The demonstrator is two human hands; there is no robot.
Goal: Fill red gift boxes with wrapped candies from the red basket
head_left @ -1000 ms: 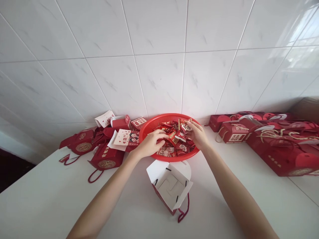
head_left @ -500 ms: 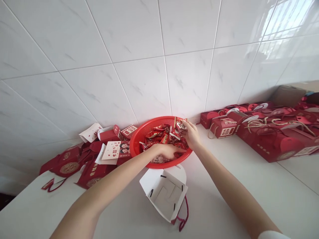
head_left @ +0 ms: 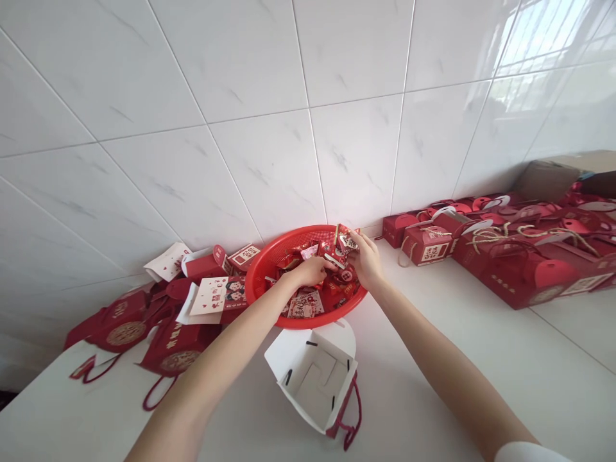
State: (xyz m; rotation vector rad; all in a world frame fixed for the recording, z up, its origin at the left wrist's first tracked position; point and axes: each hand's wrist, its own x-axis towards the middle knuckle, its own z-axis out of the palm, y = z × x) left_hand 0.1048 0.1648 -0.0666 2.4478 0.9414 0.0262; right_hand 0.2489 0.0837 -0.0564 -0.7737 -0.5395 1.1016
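A red plastic basket (head_left: 255,282) with a mesh side holds many small red wrapped candies (head_left: 304,304). My left hand (head_left: 310,272) is inside it over the candies, its fingers curled together; what they grip, if anything, is hidden. At the basket's right rim, my right hand (head_left: 367,260) is closed on red and white candy packets (head_left: 347,240), held above the others. In front of the basket stands an open gift box (head_left: 315,385) with a white interior, nothing inside it and a dark red cord at its side.
Red gift boxes (head_left: 176,343) and a white printed card flap (head_left: 212,296) crowd the left of the white table (head_left: 409,391). More red boxes (head_left: 520,269) with cord handles line the right side along the tiled wall (head_left: 269,160). A brown carton (head_left: 543,179) sits at the far right.
My left hand has moved up and leftward within the basket, its fingers now curled instead of stretched. My right hand stays at the right rim with the packets. The view has shifted slightly.
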